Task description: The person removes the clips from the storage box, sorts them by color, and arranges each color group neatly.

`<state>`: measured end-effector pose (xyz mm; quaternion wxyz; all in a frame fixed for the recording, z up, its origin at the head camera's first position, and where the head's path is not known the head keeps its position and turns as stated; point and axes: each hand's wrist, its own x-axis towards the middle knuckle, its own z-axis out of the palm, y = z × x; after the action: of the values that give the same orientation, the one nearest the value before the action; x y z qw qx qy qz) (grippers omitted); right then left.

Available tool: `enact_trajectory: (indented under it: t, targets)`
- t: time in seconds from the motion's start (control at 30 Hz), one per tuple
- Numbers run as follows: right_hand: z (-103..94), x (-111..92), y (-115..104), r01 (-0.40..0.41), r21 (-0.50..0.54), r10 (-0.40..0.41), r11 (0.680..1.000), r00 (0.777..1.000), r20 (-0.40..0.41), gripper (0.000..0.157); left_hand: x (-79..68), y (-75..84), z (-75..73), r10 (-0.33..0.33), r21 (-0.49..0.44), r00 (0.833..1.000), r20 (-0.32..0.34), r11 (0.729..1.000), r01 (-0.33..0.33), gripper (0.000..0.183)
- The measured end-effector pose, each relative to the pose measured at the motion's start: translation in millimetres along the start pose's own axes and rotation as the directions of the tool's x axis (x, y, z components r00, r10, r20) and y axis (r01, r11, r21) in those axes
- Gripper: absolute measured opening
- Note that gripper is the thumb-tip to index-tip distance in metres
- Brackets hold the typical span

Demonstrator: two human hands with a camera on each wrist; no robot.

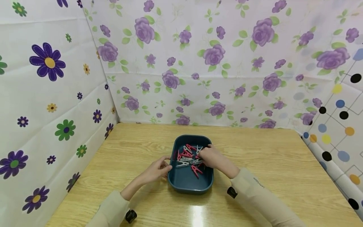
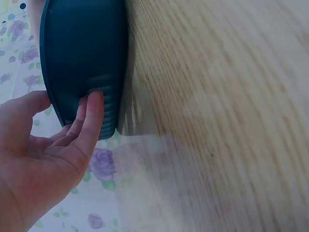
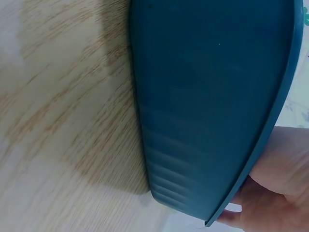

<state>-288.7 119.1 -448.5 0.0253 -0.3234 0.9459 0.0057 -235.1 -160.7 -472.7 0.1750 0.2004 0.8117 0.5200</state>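
Observation:
A dark teal plastic bin point(image 1: 190, 184) stands on the table with several red and pale grey clothespins point(image 1: 185, 154) heaped inside. My left hand point(image 1: 157, 170) holds the bin's left side. The thumb meets the rim, and in the left wrist view fingers point(image 2: 91, 116) lie along the outer wall. My right hand point(image 1: 211, 157) reaches over the right rim, its fingertips down among the clothespins. The bin wall hides part of that hand in the right wrist view, so I cannot tell whether a clothespin is between the fingers. A red clothespin point(image 1: 196, 171) lies nearest the front of the heap.
The wooden table point(image 1: 136, 138) extends around the bin. Floral cloth point(image 1: 193, 63) hangs along the back, with patterned cloth on the left and right sides. Black bands point(image 1: 131, 216) show at both sleeves.

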Motion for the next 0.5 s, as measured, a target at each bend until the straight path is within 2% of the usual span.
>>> enact_trajectory:
  t: [0.1,0.23,0.37,0.5]
  targets:
    - [-0.7,-1.0,0.2,-0.002,-0.009,0.002,1.000,1.000,-0.002,0.003,-0.4,2.8,0.0,-0.002,-0.006,1.000,0.005,1.000,0.002,0.051]
    - [-1.1,-4.2,1.3,0.027,-0.008,-0.027,1.000,0.999,-0.041,0.015,-0.6,4.2,-0.2,-0.010,-0.008,1.000,0.007,1.000,0.010,0.051]
    - [0.5,-7.7,4.6,0.081,0.035,-0.076,0.996,0.989,-0.124,0.019,0.5,2.8,0.1,-0.011,-0.018,1.000,0.002,1.000,0.011,0.052]
    - [5.2,-9.8,11.3,0.151,0.097,-0.125,0.984,0.964,-0.233,0.020,1.3,2.0,1.0,-0.014,-0.041,1.000,-0.003,0.999,0.014,0.051]
